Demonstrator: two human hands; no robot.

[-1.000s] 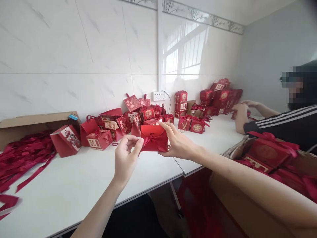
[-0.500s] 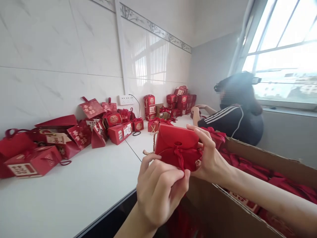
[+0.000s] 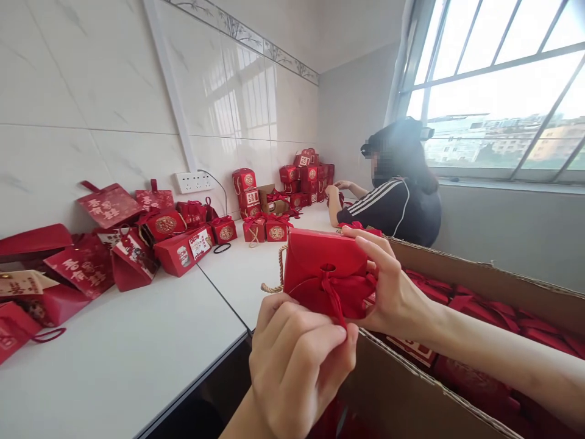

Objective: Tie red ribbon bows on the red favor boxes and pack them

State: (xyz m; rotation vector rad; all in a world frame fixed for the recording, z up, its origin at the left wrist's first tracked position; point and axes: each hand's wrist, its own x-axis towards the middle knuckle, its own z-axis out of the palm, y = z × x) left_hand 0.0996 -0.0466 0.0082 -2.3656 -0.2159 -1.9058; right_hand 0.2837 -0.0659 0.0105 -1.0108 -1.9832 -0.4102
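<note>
A red gift box (image 3: pixel 315 253) with a round hole in its flap is held up before me, tilted so that the flap side faces me. My right hand (image 3: pixel 384 283) grips its right end, fingers over the top edge and thumb underneath. A red ribbon (image 3: pixel 336 299) hangs from the middle of the flap. Between thumb and forefinger, my left hand (image 3: pixel 301 360) pinches the ribbon's lower end; its other fingers are curled near the box's lower left corner. A twisted tan cord (image 3: pixel 274 283) sticks out at the box's left side.
A cardboard carton (image 3: pixel 402 378) full of red ribboned boxes stands at the right, under my right forearm. Many red gift boxes (image 3: pixel 180 250) line the white table (image 3: pixel 150 341) along the wall. Beyond, a person in a dark striped top (image 3: pixel 388 207) handles something red.
My view has turned right, so the table boxes and the other person sit further left. The ribbon now shows a longer straight stretch between the flap and my left fingers.
</note>
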